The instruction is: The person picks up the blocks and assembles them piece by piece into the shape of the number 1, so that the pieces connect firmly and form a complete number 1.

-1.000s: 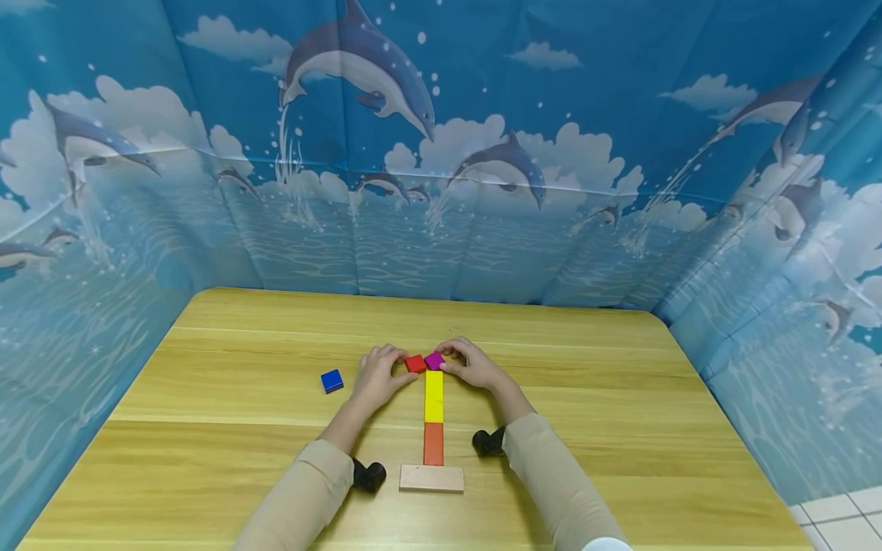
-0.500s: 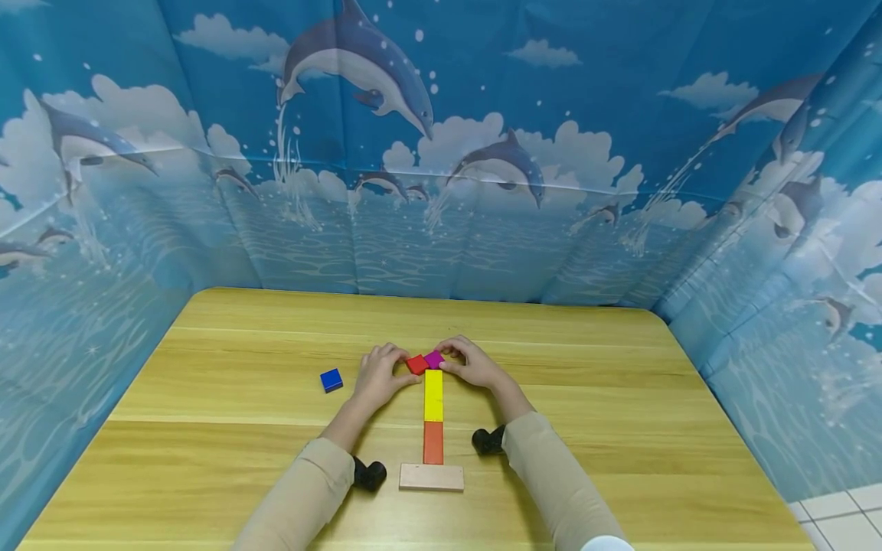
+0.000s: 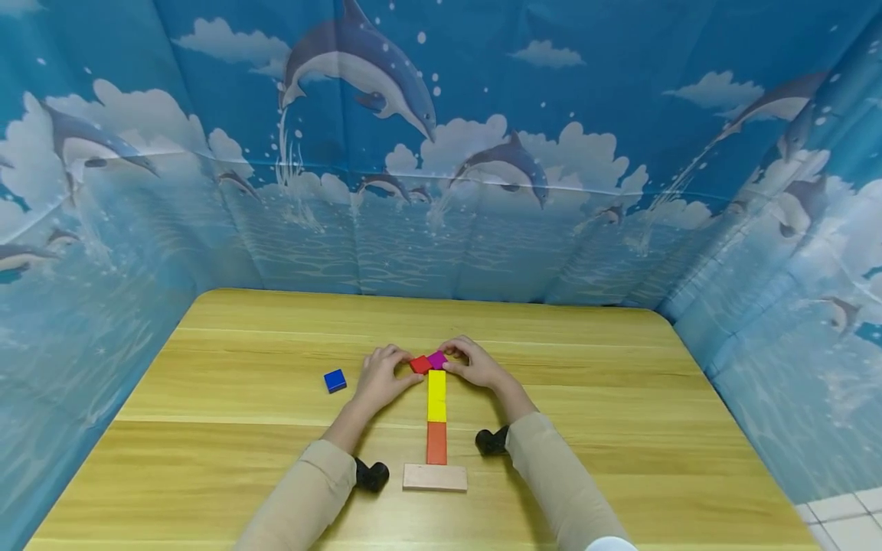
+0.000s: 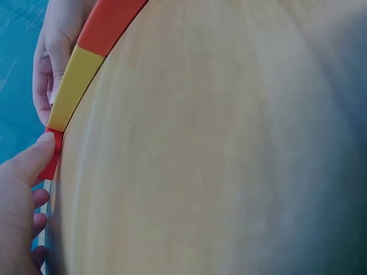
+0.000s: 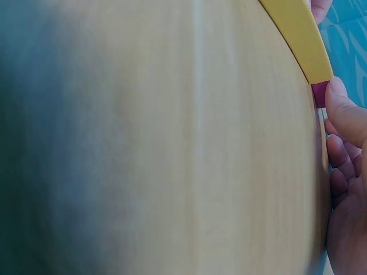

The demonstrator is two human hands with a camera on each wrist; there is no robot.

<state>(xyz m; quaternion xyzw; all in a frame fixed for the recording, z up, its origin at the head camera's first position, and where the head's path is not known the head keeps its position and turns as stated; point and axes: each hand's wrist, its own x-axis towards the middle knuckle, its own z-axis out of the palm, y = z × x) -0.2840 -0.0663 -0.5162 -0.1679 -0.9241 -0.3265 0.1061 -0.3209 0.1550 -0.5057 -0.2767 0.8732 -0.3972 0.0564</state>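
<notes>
In the head view, my left hand (image 3: 377,379) pinches a red square block (image 3: 421,364) between thumb and fingers. Across from it, my right hand (image 3: 478,363) holds a purple square block (image 3: 437,360) the same way. The two blocks appear to touch, both turned at an angle, at the far end of a yellow rectangular block (image 3: 437,396). An orange-red block (image 3: 437,444) continues the line toward me, ending against a plain wooden block (image 3: 435,477) laid crosswise. The left wrist view shows my thumb on the red block (image 4: 53,153); the right wrist view, my thumb at the purple block (image 5: 320,94).
A blue square block (image 3: 335,380) lies apart, left of my left hand. Everything rests on a wood-grain table (image 3: 620,398). A dolphin-print curtain (image 3: 441,229) hangs behind and at the sides. Black wrist devices (image 3: 372,476) sit under both sleeves.
The red block has slid slightly right with my left hand, closing the narrow gap to the purple block. My right hand stays nearly still, and the view has shifted a little.
</notes>
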